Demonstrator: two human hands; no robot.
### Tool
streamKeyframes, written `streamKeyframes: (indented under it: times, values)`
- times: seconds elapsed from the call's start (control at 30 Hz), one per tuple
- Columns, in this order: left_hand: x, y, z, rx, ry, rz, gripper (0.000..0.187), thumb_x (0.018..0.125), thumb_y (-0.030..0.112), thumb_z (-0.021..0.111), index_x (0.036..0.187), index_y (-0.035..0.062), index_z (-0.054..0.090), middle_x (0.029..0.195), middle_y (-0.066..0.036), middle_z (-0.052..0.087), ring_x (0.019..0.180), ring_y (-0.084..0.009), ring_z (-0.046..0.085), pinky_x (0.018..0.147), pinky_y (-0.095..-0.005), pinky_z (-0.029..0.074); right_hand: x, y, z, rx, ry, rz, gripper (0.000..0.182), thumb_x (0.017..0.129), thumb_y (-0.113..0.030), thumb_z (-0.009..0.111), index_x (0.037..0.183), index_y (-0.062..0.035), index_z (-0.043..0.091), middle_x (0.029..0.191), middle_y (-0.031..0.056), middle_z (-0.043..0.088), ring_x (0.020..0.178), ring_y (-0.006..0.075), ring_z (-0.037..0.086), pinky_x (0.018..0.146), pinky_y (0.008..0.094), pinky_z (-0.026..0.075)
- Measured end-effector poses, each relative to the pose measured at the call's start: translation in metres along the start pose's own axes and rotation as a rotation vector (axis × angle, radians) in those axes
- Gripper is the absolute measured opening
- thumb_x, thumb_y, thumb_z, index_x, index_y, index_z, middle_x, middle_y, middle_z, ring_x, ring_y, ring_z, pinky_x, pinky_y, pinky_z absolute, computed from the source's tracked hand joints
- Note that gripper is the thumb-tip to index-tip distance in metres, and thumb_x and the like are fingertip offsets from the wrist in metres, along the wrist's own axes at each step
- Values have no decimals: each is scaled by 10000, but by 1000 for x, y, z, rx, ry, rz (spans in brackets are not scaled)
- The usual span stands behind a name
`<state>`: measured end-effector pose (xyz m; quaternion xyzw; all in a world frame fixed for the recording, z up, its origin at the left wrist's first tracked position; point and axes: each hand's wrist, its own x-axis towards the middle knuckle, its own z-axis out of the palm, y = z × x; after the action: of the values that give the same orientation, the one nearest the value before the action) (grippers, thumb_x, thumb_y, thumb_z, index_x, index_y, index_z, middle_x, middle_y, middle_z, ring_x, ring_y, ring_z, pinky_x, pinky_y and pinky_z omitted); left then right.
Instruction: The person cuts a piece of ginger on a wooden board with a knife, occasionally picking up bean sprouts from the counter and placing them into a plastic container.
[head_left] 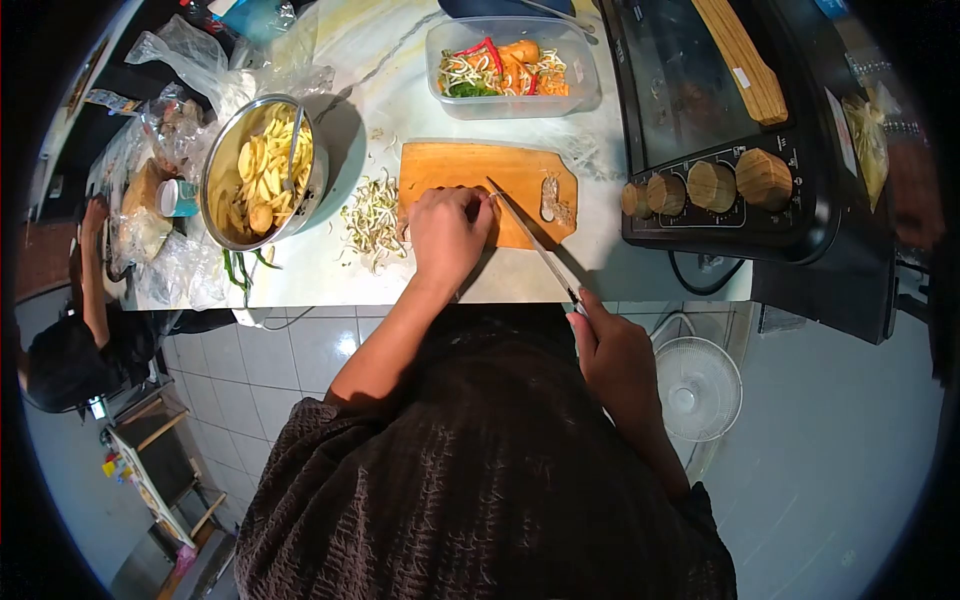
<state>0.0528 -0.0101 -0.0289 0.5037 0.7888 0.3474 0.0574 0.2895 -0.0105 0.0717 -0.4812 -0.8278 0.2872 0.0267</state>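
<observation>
My right hand point(612, 350) is wrapped round the handle of a knife point(535, 240), whose blade slants over the wooden cutting board point(450, 160) with its tip near my left fingers. On the board, my left hand point(450, 232) has its fingers curled and pressed together; a thin pale strand, likely a bean sprout, shows at the fingertips beside the blade. Just left of the board lies a loose pile of bean sprouts point(372, 215). A small heap of trimmed bits point(556, 200) sits at the board's right end.
A plastic container point(520, 106) of vegetables stands behind the board. To the left is a metal bowl point(222, 170) of cut yellow pieces, with green chillies point(238, 272) and plastic bags point(185, 265) around it. A black oven point(715, 225) occupies the right. Another person's arm point(92, 270) shows far left.
</observation>
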Motion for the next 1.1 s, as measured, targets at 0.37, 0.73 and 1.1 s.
streamKeyframes:
  times: [0.37, 0.73, 1.1]
  values:
    - [22, -9, -15, -26, 71, 133, 135, 800, 177, 738, 770, 46, 725, 732, -115, 689, 733, -316, 636, 704, -432, 479, -8, -13, -12, -92, -63, 148, 361, 1015, -239, 560, 1253, 32, 592, 683, 215, 649, 679, 382, 684, 600, 460, 537]
    - [134, -8, -57, -35, 346, 80, 370, 857, 361, 772, 1048, 44, 764, 885, -118, 753, 743, -264, 675, 695, -359, 538, -13, -12, -33, 121, -13, 222, 382, 1023, -240, 542, 1251, 61, 596, 779, 244, 671, 746, 405, 687, 649, 475, 520]
    - [35, -64, -94, 8, -92, -152, 134, 874, 120, 689, 980, 55, 737, 947, -148, 713, 770, -323, 684, 707, -405, 525, 6, -1, -21, 140, 24, 13, 340, 987, -206, 602, 1218, 43, 617, 771, 232, 659, 702, 414, 663, 608, 472, 499]
